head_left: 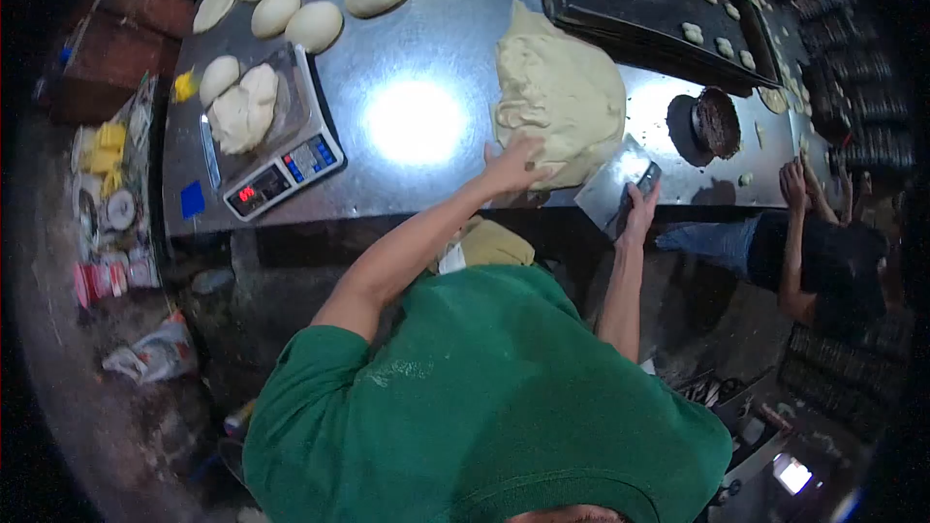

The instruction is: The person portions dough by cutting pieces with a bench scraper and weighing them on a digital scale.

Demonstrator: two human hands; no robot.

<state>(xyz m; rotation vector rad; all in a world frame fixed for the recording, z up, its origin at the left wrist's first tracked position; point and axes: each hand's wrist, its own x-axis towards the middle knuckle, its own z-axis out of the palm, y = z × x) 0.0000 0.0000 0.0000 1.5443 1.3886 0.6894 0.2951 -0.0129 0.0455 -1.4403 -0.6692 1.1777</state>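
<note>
The large dough mass [572,102] lies on the metal table [417,189], the left hand [520,163] resting on its near edge with fingers spread, the right hand [638,215] closed around a scraper [607,184] at its near right corner; blade contact cannot be confirmed. Left of the mass stands a scale [281,180] bearing dough pieces [247,108]. The step appears to be portioning; the next cut would call for the left fingers kept clear of the blade.
</note>
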